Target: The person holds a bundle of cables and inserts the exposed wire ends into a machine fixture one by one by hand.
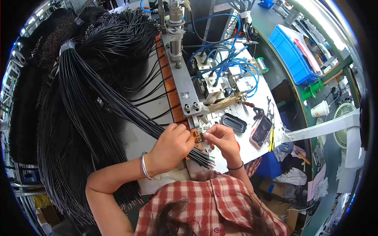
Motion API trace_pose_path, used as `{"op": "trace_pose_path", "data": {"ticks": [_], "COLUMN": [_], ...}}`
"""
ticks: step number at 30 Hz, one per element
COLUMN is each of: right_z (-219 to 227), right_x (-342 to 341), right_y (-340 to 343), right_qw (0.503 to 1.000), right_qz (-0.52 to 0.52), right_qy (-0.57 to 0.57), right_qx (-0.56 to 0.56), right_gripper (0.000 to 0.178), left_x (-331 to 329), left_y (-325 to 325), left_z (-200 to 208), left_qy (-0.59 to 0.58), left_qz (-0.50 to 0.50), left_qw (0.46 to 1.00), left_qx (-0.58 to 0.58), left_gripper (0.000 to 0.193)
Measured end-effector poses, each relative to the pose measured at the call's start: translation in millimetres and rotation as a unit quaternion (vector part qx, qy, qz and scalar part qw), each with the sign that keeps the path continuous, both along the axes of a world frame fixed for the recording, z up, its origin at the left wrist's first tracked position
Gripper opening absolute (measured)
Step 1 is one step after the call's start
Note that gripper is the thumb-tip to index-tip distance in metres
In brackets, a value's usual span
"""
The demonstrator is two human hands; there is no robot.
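My left hand [169, 148] is closed, its fingertips at the near end of an orange strip fixture [172, 92]; what they hold is hidden. Facing it, my right hand [224, 142] pinches at a small orange block [195, 134] on the fixture, and the part between its fingers is too small to name. A thick bundle of black cables [126, 112] runs under my left hand, and its stripped coloured wire ends [206, 160] come out just below. Several single black cables lead sideways into the strip. Above it lies a grey metal press bar [179, 80].
Blue air tubes [226, 65] loop over metal valve blocks. On the white table right of my hands lie a black tray [234, 122], a phone [262, 131], a wrench [268, 105] and yellow tweezers [272, 139]. A blue bin [293, 55] stands farther right; black cable heaps [59, 118] fill the left.
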State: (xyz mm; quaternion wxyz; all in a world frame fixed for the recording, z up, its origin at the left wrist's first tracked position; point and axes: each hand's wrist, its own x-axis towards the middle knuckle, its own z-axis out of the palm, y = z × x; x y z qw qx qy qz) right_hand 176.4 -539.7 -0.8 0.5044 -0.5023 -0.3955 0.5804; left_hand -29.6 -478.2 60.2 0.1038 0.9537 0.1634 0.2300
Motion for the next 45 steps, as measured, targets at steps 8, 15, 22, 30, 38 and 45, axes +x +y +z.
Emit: {"op": "trace_pose_path", "data": {"ticks": [8,15,22,30,38,45], "right_z": [-3,5,13,5,3,9], "right_x": [6,0,2,-6,-8,-5], "right_y": [8,4,-3,-5,-7,-6], "right_qw": [0.990,0.993,0.959,0.974,0.934,0.944], "right_qz": [0.081,0.029,-0.012,-0.038,-0.072,-0.053], "right_qy": [0.061,-0.082,-0.271,-0.216,-0.300,-0.297], "right_qx": [-0.102,-0.078,0.085,0.062,0.181,0.133], "right_gripper": [0.007,0.010,0.012,0.010,0.009,0.010], "left_x": [-4,-3,-4,-4,-5,-4], "left_y": [-2,-2,-1,-2,-2,-2], "left_z": [4,-3,-2,-2,-2,-1], "left_qy": [0.074,0.089,0.096,0.074,0.081,0.080], "left_qz": [0.048,0.038,0.023,0.027,0.026,0.027], "left_qw": [0.996,0.995,0.995,0.997,0.996,0.996], "left_qx": [0.010,0.012,0.032,0.010,0.018,0.014], "left_gripper": [0.007,0.007,0.007,0.009,0.005,0.004]}}
